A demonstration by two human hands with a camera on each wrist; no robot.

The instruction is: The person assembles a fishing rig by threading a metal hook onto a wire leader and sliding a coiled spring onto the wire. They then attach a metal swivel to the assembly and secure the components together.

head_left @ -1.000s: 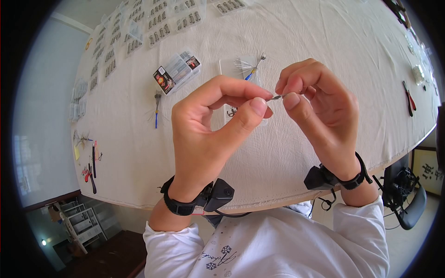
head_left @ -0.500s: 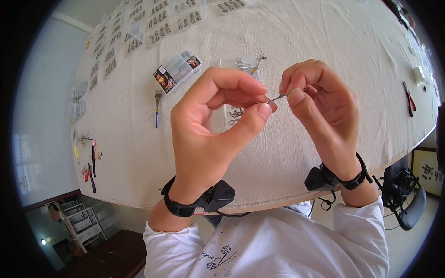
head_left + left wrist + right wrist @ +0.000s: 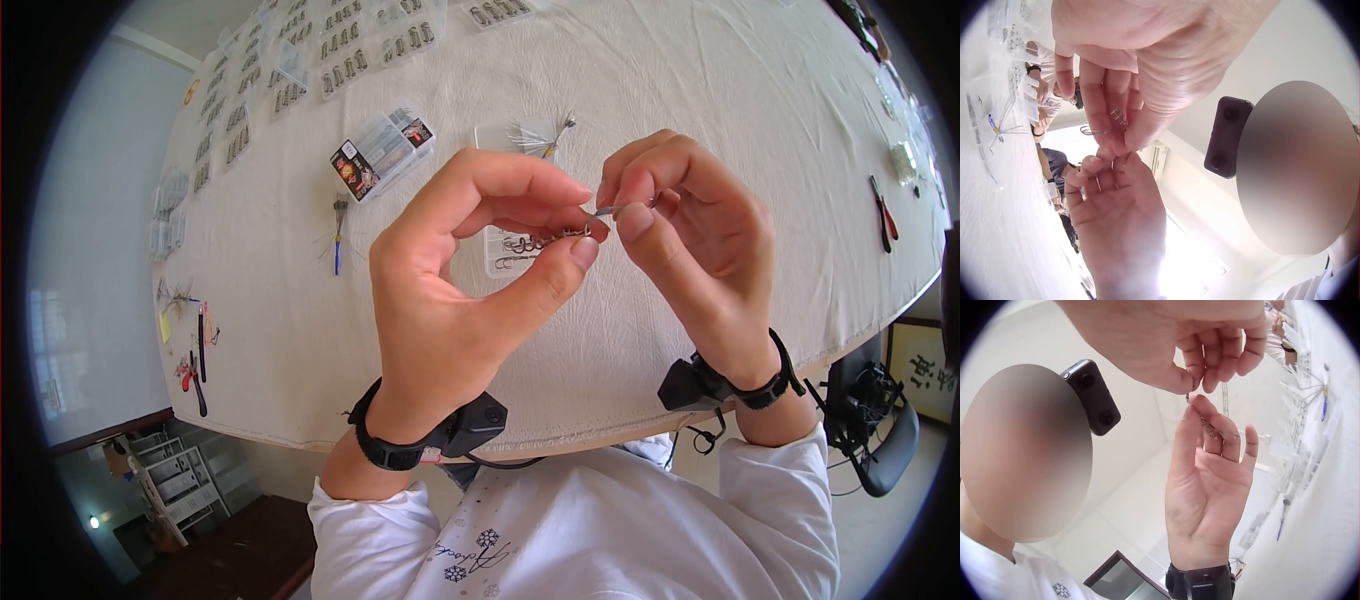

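In the head view, my left hand (image 3: 450, 260) curls thumb and fingers around a metal spring coil (image 3: 575, 234). The left wrist view shows the same coil (image 3: 1119, 117) against the fingers, with a curved wire hook (image 3: 1088, 130) beside it. My right hand (image 3: 700, 230) pinches a slim dark metal piece (image 3: 605, 211) between thumb and forefinger, its left end right at the left fingertips. Most of this piece is hidden by the fingers. Beneath the left hand lies a clear box (image 3: 497, 240) with several metal hooks (image 3: 510, 264), partly covered by that hand.
A labelled clear case (image 3: 385, 150) lies behind the left hand. Wire-stranded lures (image 3: 338, 240) lie on the white cloth (image 3: 590, 340). Boxes of hooks (image 3: 345, 70) fill the far left. Pliers lie at left (image 3: 195, 375) and right (image 3: 884, 215).
The left fingertips have spread and shifted slightly right, and the coil now shows between finger and thumb. More of the clear box has come into sight. The right hand stays nearly in place.
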